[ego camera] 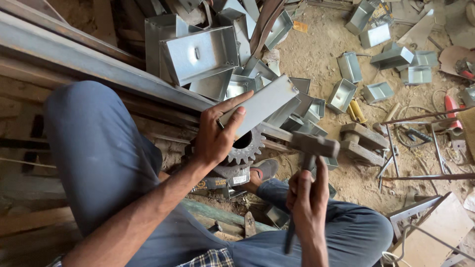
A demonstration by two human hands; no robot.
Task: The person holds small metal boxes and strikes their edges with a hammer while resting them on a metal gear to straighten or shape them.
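My left hand (213, 134) grips a flat, folded piece of grey sheet metal (262, 103), holding it tilted above a toothed steel gear (246, 144) that lies on the ground. My right hand (308, 198) is closed around the handle of a hammer (312, 146), whose blocky head hovers just right of the gear and below the sheet. My knees in blue trousers frame the scene, and a sandalled foot (264, 169) rests beside the gear.
A heap of folded grey metal boxes (200, 53) lies behind the gear, with several more scattered over the sandy floor (378, 92). A long steel beam (84, 59) runs diagonally at left. Rods, a heavy metal block (361, 141) and hand tools lie at right.
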